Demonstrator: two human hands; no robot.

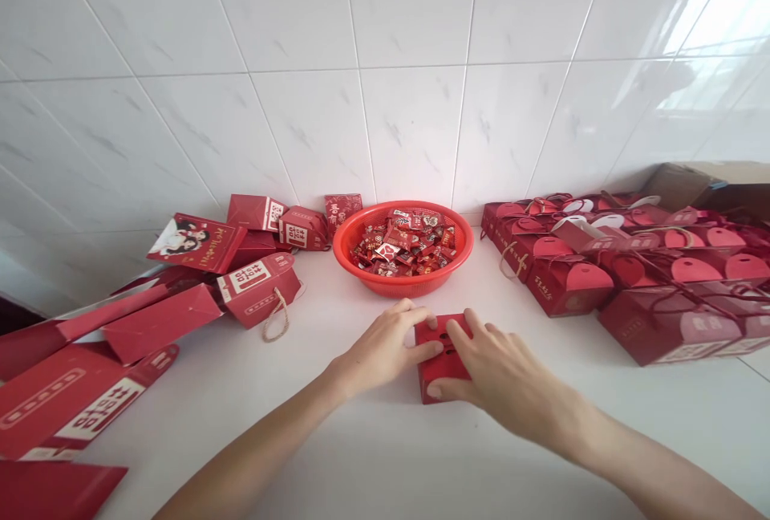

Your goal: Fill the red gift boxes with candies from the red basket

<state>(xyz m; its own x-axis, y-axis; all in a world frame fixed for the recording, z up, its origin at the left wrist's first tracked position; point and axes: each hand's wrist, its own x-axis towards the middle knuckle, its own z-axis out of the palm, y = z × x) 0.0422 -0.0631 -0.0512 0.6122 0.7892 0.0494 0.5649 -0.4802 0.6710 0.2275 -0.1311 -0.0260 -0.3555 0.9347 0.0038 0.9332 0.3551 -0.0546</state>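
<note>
Firstly, at the near left corner, a plain dark-red card piece (60, 489) lies on a smooth white tabletop (337, 464), cut off by the border of the view. White surface runs from it to the right, giving both forearms room on the near side.

At centre sits a small red cardboard box (450, 365) with dark openings in its top, under both hands. The left hand (385, 350) is half curled, thumb on the top and fingertips toward the far left edge, holding the box. The right hand (499, 375) is moderately spread, thumb along the near edge and fingers over the top, holding the right side. Tabletop shows widely on either side of them.

To the left, large red cardboard boxes with white character panels (45, 400) overlap; beyond, the rope handle of a smaller red box (258, 291) juts onto the tabletop.

Farther on, a short strip of surface separates the held box from an orange-red oval plastic basket (338, 245) of wrapped sweets (403, 243). Far right, red gabled cardboard boxes with cord handles (571, 287) stand closely packed, well apart from the basket's near edge. Behind them sits a brown cardboard carton (703, 177), before a white tiled wall (415, 14).
</note>
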